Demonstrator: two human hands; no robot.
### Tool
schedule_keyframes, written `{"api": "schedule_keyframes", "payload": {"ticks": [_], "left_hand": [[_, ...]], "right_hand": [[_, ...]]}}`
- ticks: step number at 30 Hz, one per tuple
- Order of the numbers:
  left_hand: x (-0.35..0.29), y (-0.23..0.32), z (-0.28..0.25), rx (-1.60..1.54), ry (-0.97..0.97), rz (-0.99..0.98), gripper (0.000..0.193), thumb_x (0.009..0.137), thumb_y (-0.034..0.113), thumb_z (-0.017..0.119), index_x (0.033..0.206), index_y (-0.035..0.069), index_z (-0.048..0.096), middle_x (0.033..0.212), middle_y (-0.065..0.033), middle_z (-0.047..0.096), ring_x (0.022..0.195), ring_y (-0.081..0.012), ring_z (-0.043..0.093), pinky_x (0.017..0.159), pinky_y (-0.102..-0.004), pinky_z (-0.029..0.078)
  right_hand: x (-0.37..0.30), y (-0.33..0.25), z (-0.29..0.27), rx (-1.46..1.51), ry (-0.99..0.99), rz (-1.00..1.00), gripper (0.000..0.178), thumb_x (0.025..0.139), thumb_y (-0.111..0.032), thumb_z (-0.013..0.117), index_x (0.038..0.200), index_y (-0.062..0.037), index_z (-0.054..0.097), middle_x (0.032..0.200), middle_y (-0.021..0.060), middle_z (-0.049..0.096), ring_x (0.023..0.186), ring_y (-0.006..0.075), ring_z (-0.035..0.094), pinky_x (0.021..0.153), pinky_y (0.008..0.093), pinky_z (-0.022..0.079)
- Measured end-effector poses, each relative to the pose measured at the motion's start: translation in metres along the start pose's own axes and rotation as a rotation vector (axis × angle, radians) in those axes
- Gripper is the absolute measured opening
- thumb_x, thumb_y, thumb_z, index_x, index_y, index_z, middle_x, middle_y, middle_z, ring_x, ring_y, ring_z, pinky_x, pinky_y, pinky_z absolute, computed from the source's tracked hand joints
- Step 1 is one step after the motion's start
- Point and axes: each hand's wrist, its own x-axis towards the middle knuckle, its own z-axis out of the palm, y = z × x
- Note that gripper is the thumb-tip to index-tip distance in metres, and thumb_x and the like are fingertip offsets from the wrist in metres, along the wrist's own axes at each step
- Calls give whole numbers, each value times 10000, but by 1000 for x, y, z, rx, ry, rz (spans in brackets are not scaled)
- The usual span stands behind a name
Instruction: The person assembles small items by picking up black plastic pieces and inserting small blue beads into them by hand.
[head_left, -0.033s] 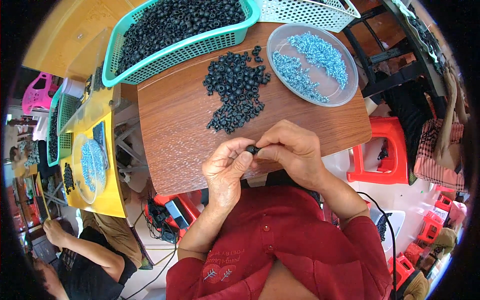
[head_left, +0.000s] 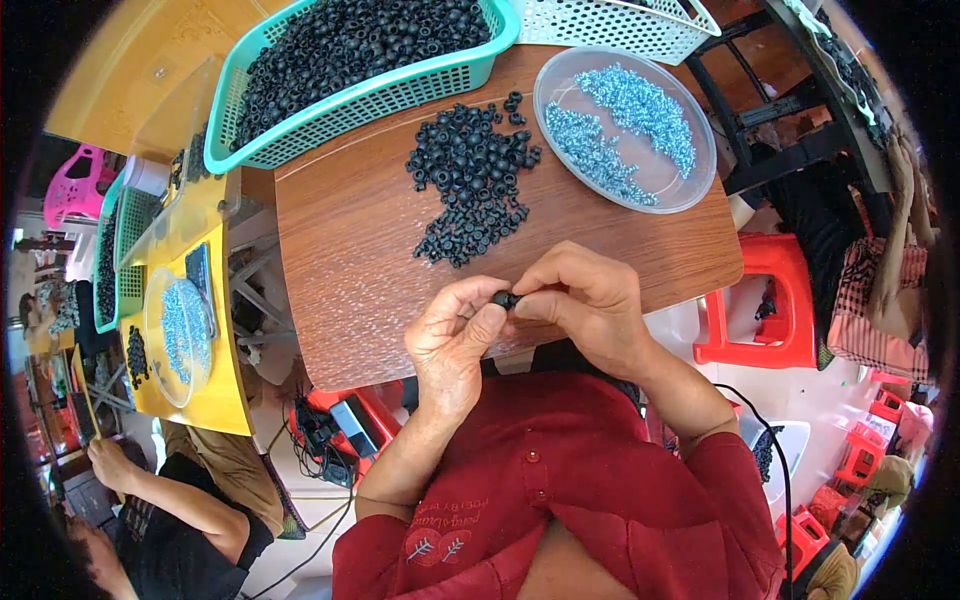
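Observation:
Just over the near edge of the brown table (head_left: pixel 340 260), both my hands meet on one small black round part (head_left: pixel 503 298). My left hand (head_left: pixel 450 335) pinches its round body between thumb and fingers. From the other side, my right hand (head_left: pixel 590 300) grips its right end with the fingertips; whether a second piece is there is hidden. Beyond my hands lies a heap of hollow black round parts (head_left: pixel 470 155), with smaller black rings (head_left: pixel 475 228) at its near end. A clear round dish (head_left: pixel 668 188) at the right holds two groups of shiny light-blue small pieces (head_left: pixel 640 105).
A teal basket (head_left: pixel 370 115) full of black parts stands at the far left, beside a white basket (head_left: pixel 610 32). Red stools (head_left: pixel 795 300) and a black cable (head_left: pixel 787 470) are at the right. A co-worker's hand (head_left: pixel 112 466) shows left, near a yellow table (head_left: pixel 215 400).

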Motion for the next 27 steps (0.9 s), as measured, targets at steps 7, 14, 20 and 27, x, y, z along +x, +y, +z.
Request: {"api": "schedule_keyframes", "payload": {"ticks": [7,14,20,27], "left_hand": [[-3,-7,-2,143,2,62,212,865,72,647,1055,-18,614,897,-27,611,742,-80,576,674,-201,478],[-4,-10,1,158,4,81,214,868,80,646,1053,-19,606,911,-22,609,754,-79,574,679,-207,481],[-3,-10,4,-21,5,-1,219,885,76,622,1078,-17,581,912,-27,612,731,-74,557,668,-200,476],[-1,-11,8,9,-1,49,211,895,67,604,1081,-30,575,907,-38,609,734,-79,557,659,-199,478]], "right_hand": [[-3,2,-1,350,-29,332,87,768,-27,696,839,1,654,752,20,662,673,59,593,613,206,487],[-5,2,4,500,32,457,93,754,-12,705,828,10,654,740,40,652,669,106,604,612,229,496],[-9,4,15,-309,188,-263,146,712,10,695,847,23,640,781,96,637,688,208,580,597,302,455],[-9,8,12,-310,206,-322,167,698,17,689,856,7,636,769,99,622,670,242,562,584,320,436]]}}
